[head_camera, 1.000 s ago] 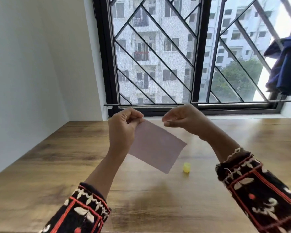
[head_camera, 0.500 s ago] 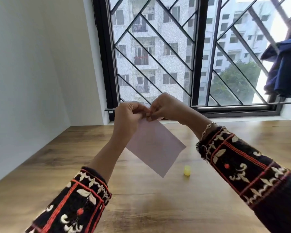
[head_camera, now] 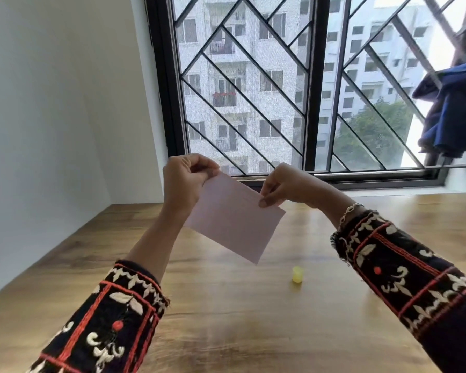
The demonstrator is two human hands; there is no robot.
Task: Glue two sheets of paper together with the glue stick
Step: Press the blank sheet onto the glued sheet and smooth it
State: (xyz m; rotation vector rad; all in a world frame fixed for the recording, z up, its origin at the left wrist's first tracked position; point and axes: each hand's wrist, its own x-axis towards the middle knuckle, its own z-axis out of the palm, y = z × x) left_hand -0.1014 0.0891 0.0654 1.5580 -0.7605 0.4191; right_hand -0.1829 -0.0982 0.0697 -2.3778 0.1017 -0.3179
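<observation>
A pale pink paper hangs tilted in the air above the wooden table. My left hand pinches its upper left corner. My right hand pinches its upper edge near the right corner with thumb and fingers. I cannot tell whether it is one sheet or two stacked together. A small yellow glue stick cap stands on the table below and to the right of the paper, apart from both hands. The glue stick itself is not visible.
A white wall bounds the table on the left. A black-framed window with a diagonal grille runs along the far edge. A blue cloth hangs at the upper right.
My right hand has slid from the paper's left corner, beside my left hand, along the top edge to the right corner. The paper now sits flatter and higher.
</observation>
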